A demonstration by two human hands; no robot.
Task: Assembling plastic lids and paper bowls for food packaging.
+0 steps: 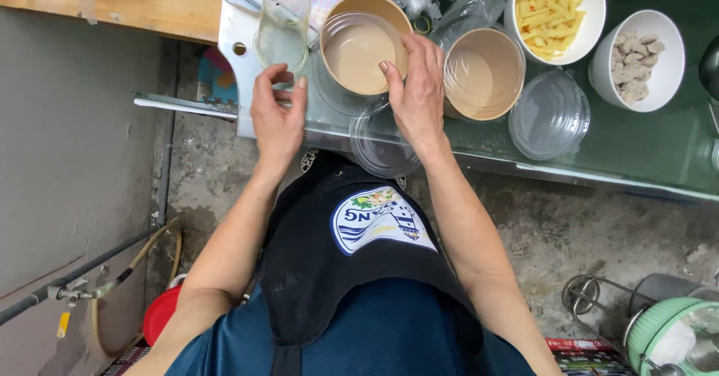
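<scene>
Brimming tan paper bowl (365,50), clear-lidded

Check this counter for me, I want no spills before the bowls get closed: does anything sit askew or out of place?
No spill shows. One clear lid juts past the glass counter edge, below the right hand on the left paper bowl. The left hand hangs beside it.
</scene>
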